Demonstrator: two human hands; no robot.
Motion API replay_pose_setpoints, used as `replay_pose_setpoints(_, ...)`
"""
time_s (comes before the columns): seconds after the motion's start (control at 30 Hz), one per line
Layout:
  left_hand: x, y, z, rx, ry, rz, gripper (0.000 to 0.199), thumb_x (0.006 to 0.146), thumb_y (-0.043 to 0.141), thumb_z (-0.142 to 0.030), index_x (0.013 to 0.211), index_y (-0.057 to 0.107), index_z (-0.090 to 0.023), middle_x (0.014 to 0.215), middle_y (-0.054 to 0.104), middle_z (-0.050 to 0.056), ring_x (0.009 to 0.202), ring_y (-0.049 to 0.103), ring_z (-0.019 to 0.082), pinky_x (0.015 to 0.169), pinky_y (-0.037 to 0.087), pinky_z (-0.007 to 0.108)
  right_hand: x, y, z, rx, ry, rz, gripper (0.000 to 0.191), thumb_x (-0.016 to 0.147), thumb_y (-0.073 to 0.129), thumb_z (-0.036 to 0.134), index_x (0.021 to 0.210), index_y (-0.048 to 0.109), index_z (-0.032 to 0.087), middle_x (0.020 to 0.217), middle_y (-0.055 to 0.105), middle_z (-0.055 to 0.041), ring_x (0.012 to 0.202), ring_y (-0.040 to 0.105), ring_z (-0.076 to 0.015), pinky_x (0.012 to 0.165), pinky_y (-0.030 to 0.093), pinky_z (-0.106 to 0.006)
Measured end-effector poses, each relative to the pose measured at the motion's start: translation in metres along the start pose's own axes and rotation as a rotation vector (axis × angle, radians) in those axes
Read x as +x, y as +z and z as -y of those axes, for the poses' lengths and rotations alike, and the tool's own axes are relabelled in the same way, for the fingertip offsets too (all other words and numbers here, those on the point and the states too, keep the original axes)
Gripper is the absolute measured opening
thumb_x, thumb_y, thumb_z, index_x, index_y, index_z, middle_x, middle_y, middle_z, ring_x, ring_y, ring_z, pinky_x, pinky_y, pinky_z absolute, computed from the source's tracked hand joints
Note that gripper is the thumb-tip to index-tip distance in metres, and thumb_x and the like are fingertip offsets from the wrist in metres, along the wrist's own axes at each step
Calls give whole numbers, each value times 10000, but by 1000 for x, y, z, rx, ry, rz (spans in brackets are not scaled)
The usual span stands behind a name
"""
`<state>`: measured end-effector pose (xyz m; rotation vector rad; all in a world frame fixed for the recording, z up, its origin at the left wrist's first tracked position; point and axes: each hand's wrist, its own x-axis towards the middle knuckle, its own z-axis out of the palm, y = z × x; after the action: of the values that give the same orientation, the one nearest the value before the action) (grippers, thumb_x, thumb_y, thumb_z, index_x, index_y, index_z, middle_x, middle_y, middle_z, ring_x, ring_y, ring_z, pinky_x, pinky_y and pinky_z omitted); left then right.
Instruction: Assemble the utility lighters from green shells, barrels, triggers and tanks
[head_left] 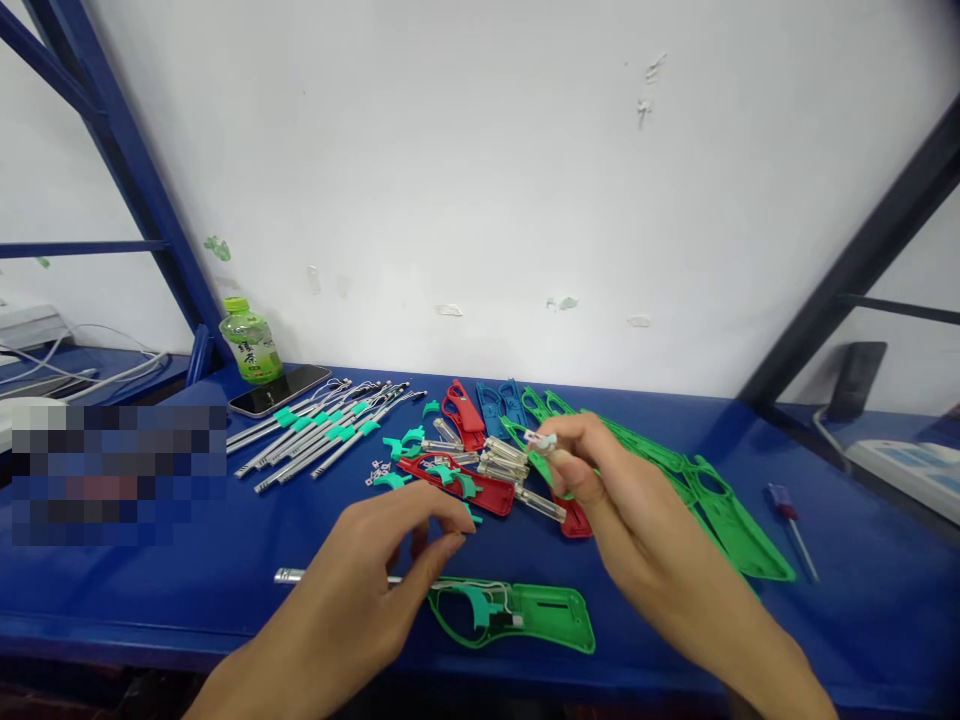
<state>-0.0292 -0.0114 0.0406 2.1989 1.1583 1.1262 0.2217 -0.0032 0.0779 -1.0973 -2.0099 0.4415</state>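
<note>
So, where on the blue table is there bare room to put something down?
Bare patches: between the bundle of silver rods and the single rod by the left hand, and right of the screwdriver. Crowded: the middle, with red shells, clear tubes and teal clips.

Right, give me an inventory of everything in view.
Table: one, blue, foreground
Wall: one, white, behind
Frame posts: several, blue, both sides
Bottle: one, green, back left
Phone: one, dark, beside bottle
Rods: several, silver, left and front
Clips: several, teal, centre and front
Tiny pieces: several, pale, centre
Red shells: several, red, centre
Blue shells: about two, blue, back centre
Green shells: several, green, right and front
Clear tubes: several, clear, centre
Screwdriver: one, reddish, right
Devices: two, white and black, right edge
Cables: several, white, left edge
White part: one, white, centre
Left hand: one, front centre
Right hand: one, right, pinching White part
</note>
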Motion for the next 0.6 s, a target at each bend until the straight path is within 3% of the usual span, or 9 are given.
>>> replay_pose_setpoints(0.1, -5, 10, 10, 122, 91, 102, 214, 1084, 587, -179, 1100, 753, -313, 1028, 775, -32, 923, 714, 166, 796, 549, 279, -9, -3, -11, -37, 132, 59, 205, 1178, 528, 507, 1173, 604, 316, 879, 630, 60, 741, 578, -160, 691, 474, -281)
replay_pose_setpoints(0.23, -10, 16, 19, 152, 91, 245, 238, 1118, 545, -157, 1106, 734, -301, 1075, 730, -15, 981, 671, 183, 905, 523, 323, -28, 10, -32, -30, 147, 265, 117, 1049, 797, 389, 1148, 752, 347, 1093, 763, 44, 1007, 682, -197, 921, 499, -317)
replay_pose_setpoints(0.3, -12, 16, 21, 135, 76, 306, 240, 1131, 532, -151, 1106, 719, -299, 1094, 713, -17, 1002, 657, 176, 948, 509, 318, -37, 19, -40, -23, 175, 334, 111, 1039, 813, 339, 1147, 810, 365, 1034, 769, 38, 983, 687, -205, 903, 495, -325)
replay_pose_setpoints(0.43, -14, 15, 17, 149, 77, 358, 229, 1138, 540, -142, 1132, 710, -296, 1111, 708, -23, 1024, 654, 169, 950, 508, 296, -48, 34, -47, -44, 163, 309, 219, 1016, 815, 192, 1126, 872, 372, 932, 753, 27, 908, 685, -192, 865, 493, -318)
replay_pose_setpoints(0.6, -16, 20, 15, 265, 173, 351, 227, 1100, 576, -93, 1100, 728, -262, 1037, 732, -10, 966, 658, 199, 884, 505, 326, -49, 42, -50, -110, -42, 239, 310, 999, 741, 38, 1070, 872, 310, 858, 738, 25, 837, 671, -177, 914, 505, -336)
